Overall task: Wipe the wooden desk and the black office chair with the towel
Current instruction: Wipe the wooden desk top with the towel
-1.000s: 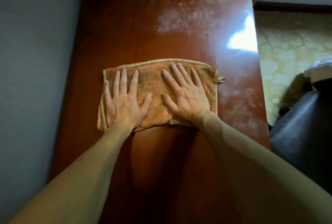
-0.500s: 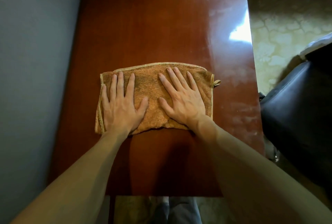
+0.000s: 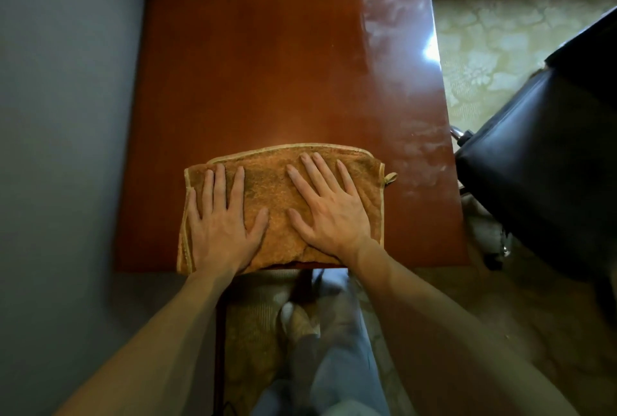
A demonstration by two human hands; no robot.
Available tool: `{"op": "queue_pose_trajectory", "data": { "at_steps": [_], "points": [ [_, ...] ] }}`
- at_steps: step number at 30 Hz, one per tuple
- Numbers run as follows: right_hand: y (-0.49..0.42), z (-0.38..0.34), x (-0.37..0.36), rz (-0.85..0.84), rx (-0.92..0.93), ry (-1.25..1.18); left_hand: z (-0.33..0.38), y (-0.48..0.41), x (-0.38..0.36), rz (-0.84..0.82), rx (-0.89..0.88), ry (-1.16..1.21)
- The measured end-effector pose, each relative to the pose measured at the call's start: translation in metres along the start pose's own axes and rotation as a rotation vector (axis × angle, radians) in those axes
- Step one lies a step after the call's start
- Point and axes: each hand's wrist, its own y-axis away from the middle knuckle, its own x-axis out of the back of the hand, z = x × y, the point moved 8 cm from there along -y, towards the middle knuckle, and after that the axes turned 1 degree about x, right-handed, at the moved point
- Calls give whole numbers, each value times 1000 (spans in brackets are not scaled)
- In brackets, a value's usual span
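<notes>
From the head view, we are looking down on the wooden bench (image 3: 267,65), which is running away from us with a grey wall (image 3: 66,115) along its left side. The brown towel (image 3: 270,182) is lying folded flat at the near end of the bench, with its near hem reaching the bench's near edge. A small loop (image 3: 390,178) is sticking out at the towel's right side.

We are pressing our left grip (image 3: 222,225) palm down on the left half of the towel, fingers straight and slightly spread, clasping nothing. Our right grip (image 3: 330,215) is lying the same way on the right half, fingers straight and fanned, angled a little to the left. The two thumbs are pointing toward each other, near but apart.

Pale dusty streaks (image 3: 394,31) are showing along the right side of the bench and at its far end. The black office chair (image 3: 541,182) is standing just beside the bench's right edge, on a patterned carpet (image 3: 500,31). Below the near edge, our blue trousers (image 3: 340,365) and one foot (image 3: 297,319) are showing, blurred.
</notes>
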Motion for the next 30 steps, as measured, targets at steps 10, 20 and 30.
{"op": "queue_pose_trajectory", "data": {
  "at_steps": [10, 20, 30],
  "points": [
    [9, 0, -1, 1, -1, -44, 2, 10, -5, 38, 15, -8],
    [70, 24, 1, -16, 42, -82, 47, 54, -11, 42, 36, 9],
    [131, 87, 14, -64, -25, -61, 127, 70, -19, -44, -88, -36]
  ]
}}
